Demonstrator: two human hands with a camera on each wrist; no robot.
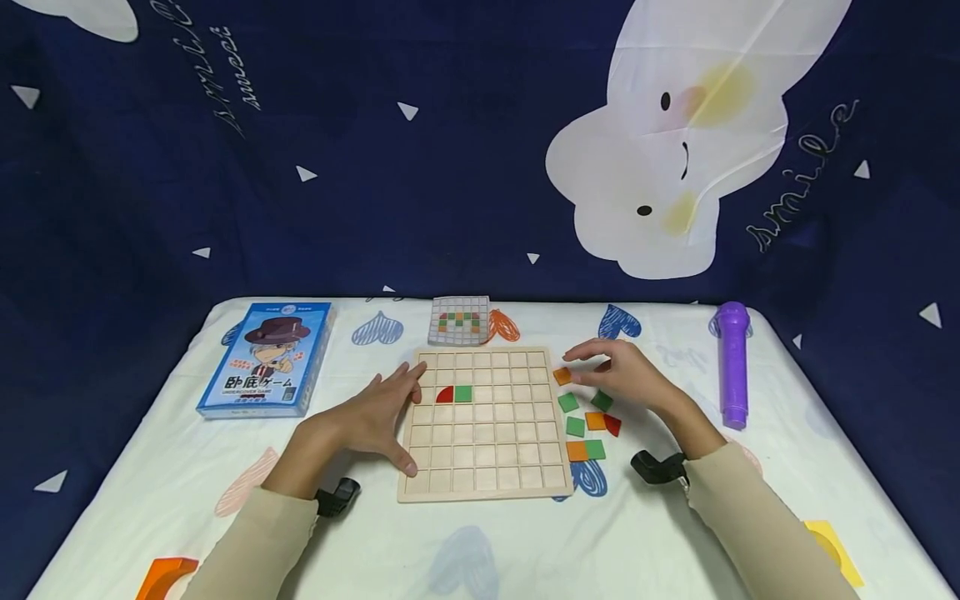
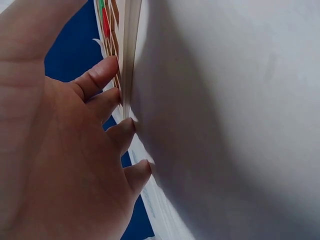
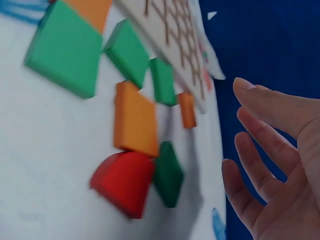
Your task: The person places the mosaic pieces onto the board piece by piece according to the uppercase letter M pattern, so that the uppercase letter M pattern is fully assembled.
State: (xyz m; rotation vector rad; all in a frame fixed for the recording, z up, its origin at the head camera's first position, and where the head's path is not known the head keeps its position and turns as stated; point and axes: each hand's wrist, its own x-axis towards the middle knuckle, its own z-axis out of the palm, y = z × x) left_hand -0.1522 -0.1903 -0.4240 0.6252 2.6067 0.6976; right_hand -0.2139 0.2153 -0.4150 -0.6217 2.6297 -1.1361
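1. At the board's 9 o'clock edge (clock centred on it, head view), the left hand is splayed wide, fingertips touching the wood.
2. Around 2–3 o'clock, the right hand has thumb and forefinger parted with nothing between them, just beside an orange tile.
3. The gridded wooden board itself lies flat, with a red quarter-round at its 10 and a green square at its 11.
4. Loose green, orange and red tiles sit around 3.
5. Further out: pattern card near 12, blue game box at 9–10, purple microphone at 2–3, orange block around 8, yellow block at 3–4.
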